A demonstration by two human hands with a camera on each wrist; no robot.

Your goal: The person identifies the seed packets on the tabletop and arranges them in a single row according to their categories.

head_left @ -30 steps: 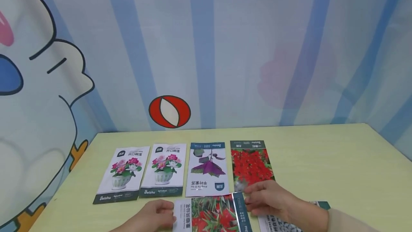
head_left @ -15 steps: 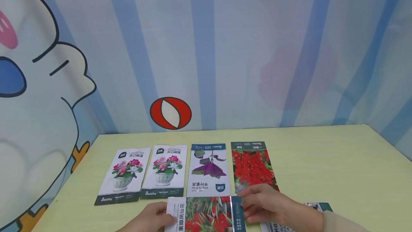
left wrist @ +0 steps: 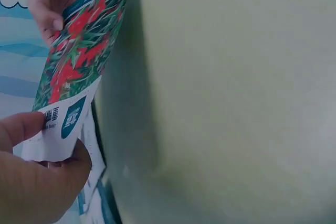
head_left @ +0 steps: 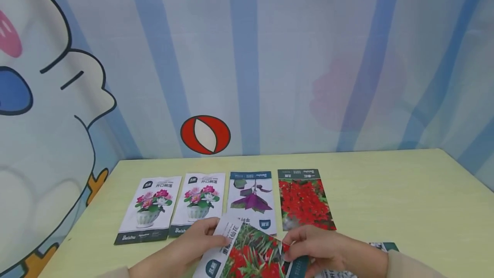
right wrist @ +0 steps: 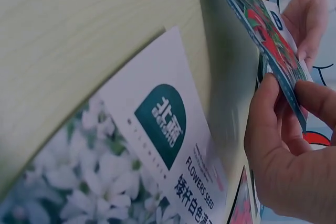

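Both hands hold one seed packet (head_left: 252, 252) with red flowers and long green leaves, tilted above the near part of the table. My left hand (head_left: 194, 243) pinches its white end, thumb on the printed face, as the left wrist view also shows. At the dark green end, my right hand (head_left: 316, 246) pinches the packet between thumb and fingers. Under my right forearm lies a white-flower seed packet (right wrist: 157, 129), largely hidden in the head view. Just beyond the hands is a purple-leaf seed packet (head_left: 251, 200), its lower edge partly covered by the held one.
Two lotus-pot seed packets (head_left: 148, 209) lie side by side at the left of the row. A red-flower seed packet (head_left: 305, 198) ends the row at the right. Behind the pale yellow table (head_left: 405, 196) stands a striped blue backdrop (head_left: 285, 55).
The held packet has turned from level to slanted, its white end raised toward the back and left. My left hand has moved up and forward with it; my right hand has shifted slightly.
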